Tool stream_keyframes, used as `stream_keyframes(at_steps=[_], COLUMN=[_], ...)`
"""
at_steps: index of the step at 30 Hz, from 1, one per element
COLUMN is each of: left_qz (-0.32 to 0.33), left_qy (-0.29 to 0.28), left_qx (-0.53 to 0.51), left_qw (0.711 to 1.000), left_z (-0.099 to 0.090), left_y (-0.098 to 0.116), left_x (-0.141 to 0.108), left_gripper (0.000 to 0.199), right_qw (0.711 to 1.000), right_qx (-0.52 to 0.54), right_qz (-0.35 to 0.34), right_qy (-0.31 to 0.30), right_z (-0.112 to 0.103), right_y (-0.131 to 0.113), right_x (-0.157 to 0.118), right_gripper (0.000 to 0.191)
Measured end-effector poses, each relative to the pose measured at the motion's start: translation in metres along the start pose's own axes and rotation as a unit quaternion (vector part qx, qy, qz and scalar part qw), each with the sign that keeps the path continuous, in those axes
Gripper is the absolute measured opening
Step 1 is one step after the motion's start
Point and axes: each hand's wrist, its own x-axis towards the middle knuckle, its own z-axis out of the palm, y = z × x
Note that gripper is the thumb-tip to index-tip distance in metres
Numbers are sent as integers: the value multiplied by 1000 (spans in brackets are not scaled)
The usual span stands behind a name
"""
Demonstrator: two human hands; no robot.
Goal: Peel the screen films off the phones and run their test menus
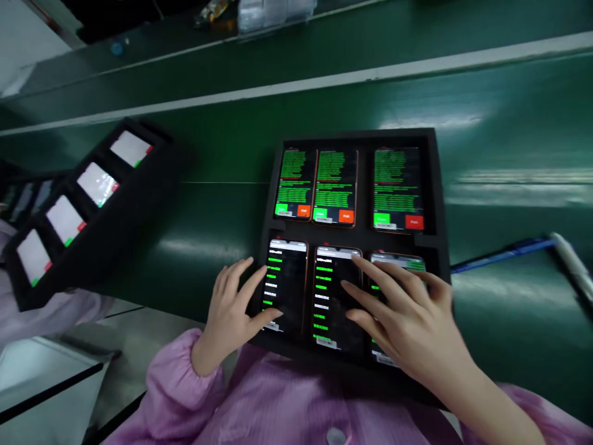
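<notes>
A black foam tray (359,137) lies in front of me with two rows of lit smartphones. In the near row, my left hand (235,306) has its fingers spread at the edge of the left phone (290,284), thumb over its lower screen. My right hand (407,303) is open above the middle phone (327,303) and partly covers the right phone (378,357). Whether its fingertips touch the glass I cannot tell. Green text and green and red buttons fill the screens of the far row, such as the far left phone (294,182).
Another black tray (134,198) of phones with white screens stands tilted at the left, near a person's sleeve (60,315). Right of my tray lie a blue pen (504,254) and a white pen-like object (572,262). Clear plastic containers (273,13) sit at the back.
</notes>
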Motion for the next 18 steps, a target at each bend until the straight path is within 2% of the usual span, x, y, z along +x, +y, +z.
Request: stream_keyframes(at_steps=[3,5,8,11,15,18], left_qz=[16,13,-17,-46,6,68], left_qy=[-17,-28,15,55,9,-37], left_qx=[21,33,-24,-102,-106,-77], left_qw=[1000,999,999,992,994,994], left_z=[0,-1,-1,-2,-8,-12], left_y=[2,0,-6,-14,-19,-16], left_x=[4,5,2,-6,-28,-37], left_gripper=[61,61,73,84,70,60], right_qw=[996,988,970,975,990,984], right_qx=[29,43,48,58,21,-55], right_qz=[6,72,163,175,138,147], right_qy=[82,134,171,122,-22,-79], right_z=[-14,-27,-44,-48,-36,-21], right_y=[16,29,41,35,-4,-36], right_x=[-6,-16,-36,-61,-88,-95], right_gripper=[29,32,44,47,53,65])
